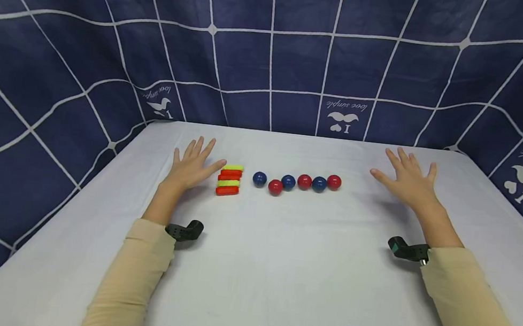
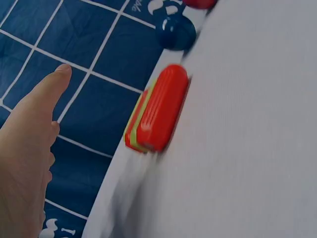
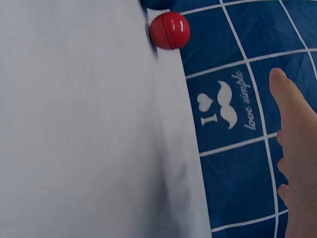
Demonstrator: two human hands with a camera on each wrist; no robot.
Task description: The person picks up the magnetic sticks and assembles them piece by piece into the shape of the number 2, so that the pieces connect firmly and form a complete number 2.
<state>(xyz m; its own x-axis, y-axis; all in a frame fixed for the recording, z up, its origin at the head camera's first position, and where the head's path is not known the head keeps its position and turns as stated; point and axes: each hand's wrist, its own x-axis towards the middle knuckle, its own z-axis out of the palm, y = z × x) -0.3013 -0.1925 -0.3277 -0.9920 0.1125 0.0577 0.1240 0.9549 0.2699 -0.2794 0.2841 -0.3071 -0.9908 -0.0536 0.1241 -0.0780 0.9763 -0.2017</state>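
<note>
My left hand (image 1: 190, 170) hovers with spread fingers over the table's left side, holding nothing. Just right of its thumb lie several short rounded sticks, red and yellow-green by turns, in a stack-like row; the nearest red stick (image 1: 226, 191) shows large in the left wrist view. Further right runs an uneven row of shiny balls, blue and red alternating, from a blue ball (image 1: 259, 179) to a red ball (image 1: 334, 182) with a seam round it. Over the right side, my right hand (image 1: 411, 185) is likewise spread and holds nothing; that red ball is nearest to it.
A white cloth (image 1: 287, 273) covers the table. Dark blue fabric (image 1: 297, 65) with white grid lines hangs behind and at both sides, close to the table's edges. Each wrist wears a black camera mount (image 1: 184, 230) below the hand.
</note>
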